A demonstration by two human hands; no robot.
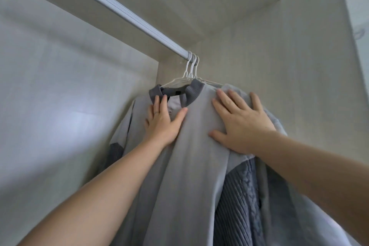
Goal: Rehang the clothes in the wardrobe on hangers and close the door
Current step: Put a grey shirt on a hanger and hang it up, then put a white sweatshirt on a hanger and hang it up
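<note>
- Pressing flat with the left grip (pixel 162 122), a bare hand spread open, on the chest of a long pale grey cloth garment (pixel 189 175), just below its neck opening.
- Reaching with straight fingers (pixel 165 104) up to the dark grey ribbed collar (pixel 197 85), thumb splayed to the right over the front panel.
- Wearing a thin ring (pixel 156 113) on one of those fingers.
- Hard to tell whether slipped under the collar edge at the fingertips or only touching it.
- Resting palm down with the right grip (pixel 241 124) on the same garment's other shoulder, likewise spread wide, thumb pointing left, pinching nothing.
- Hanging already, this long pale grey cloth garment, from one of the white wire hangers (pixel 192 70) directly above the collar.
- Hooked close together, side by side, over the far end of a pale ribbed metal rail (pixel 119 9), right by the wardrobe's inner corner.
- Slanting down from the upper left of the view to that corner, the rail.
- Hung just beside and partly covered by the pale garment: a blue-grey pleated and cable-knit garment (pixel 239 195), showing below the right forearm.
- Peeking out past the right grip's fingertips: a further fold of pale cloth (pixel 235 88), touching the near garment's shoulder.
- Closed in all around by beige wood-grain wardrobe panels (pixel 279 46), with a paler, lit side wall (pixel 50 86) on the left.
</note>
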